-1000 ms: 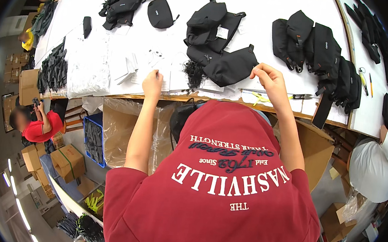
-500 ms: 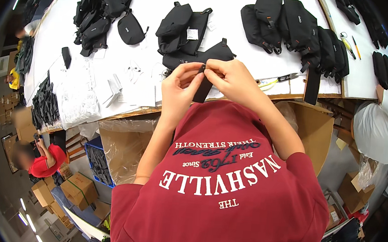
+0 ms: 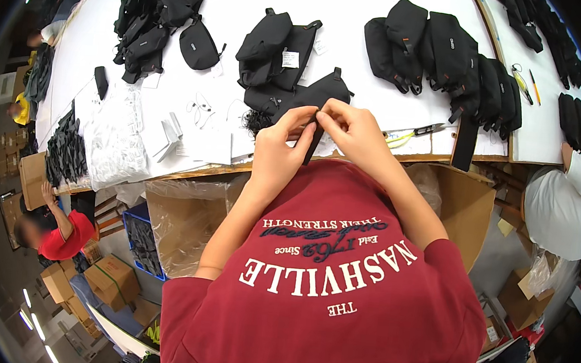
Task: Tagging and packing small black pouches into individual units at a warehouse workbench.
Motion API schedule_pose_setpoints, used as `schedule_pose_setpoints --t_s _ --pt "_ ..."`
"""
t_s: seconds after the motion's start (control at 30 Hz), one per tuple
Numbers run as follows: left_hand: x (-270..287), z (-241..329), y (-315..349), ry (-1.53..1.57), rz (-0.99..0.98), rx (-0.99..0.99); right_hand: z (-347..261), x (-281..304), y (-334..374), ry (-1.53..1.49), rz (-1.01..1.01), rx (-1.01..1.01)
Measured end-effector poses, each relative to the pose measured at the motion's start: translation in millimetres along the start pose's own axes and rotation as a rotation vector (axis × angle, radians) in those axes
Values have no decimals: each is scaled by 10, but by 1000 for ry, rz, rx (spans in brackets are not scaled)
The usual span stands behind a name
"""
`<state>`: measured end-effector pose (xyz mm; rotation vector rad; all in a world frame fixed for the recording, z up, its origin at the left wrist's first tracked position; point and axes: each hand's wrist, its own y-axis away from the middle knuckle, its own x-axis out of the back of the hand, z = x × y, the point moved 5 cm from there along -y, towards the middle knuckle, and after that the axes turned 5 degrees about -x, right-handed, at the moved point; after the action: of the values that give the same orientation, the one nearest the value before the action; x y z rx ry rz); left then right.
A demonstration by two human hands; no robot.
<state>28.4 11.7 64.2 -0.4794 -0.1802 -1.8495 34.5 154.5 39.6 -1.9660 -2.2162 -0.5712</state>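
Note:
A narrow black fabric strap point(image 3: 314, 142) hangs at the table's front edge between my two hands. My left hand point(image 3: 279, 142) is closed, its thumb and fingers pinching the strap near its upper end. Close beside it, my right hand point(image 3: 355, 133) pinches the same end, and the fingertips of both hands almost meet. What exactly lies between the fingertips is too small to make out. Just beyond my hands lies a black zip pouch point(image 3: 322, 91). Behind that rest more black pouches point(image 3: 265, 41), with a white label point(image 3: 291, 59) showing.
Piles of black pouches lie at the far left point(image 3: 147, 44) and on the right point(image 3: 447, 46). Snips point(image 3: 425, 130) lie right of my hands. Clear plastic bags point(image 3: 118, 142) and black straps point(image 3: 69, 148) cover the left. Below the edge stands an open carton point(image 3: 183, 224). A person in red point(image 3: 68, 235) is at left.
Both hands have shifted slightly right and nearer to me. The strap has turned more edge-on. At left, the person in red has moved an arm towards a carton.

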Motion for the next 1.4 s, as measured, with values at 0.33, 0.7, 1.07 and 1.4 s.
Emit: schedule_pose_setpoints --t_s 0.33,0.7,1.07,1.4 --pt "-238 -455 -92 520 -279 333 425 48 3 -632 -292 -334" --pt "-635 -929 -936 83 -138 221 666 386 -54 -755 -104 -276" --pt "-1117 -568 -1190 -398 -394 -230 792 1050 420 -622 237 -335" --pt "-208 366 -563 -55 43 -501 -74 763 347 -191 172 -123"
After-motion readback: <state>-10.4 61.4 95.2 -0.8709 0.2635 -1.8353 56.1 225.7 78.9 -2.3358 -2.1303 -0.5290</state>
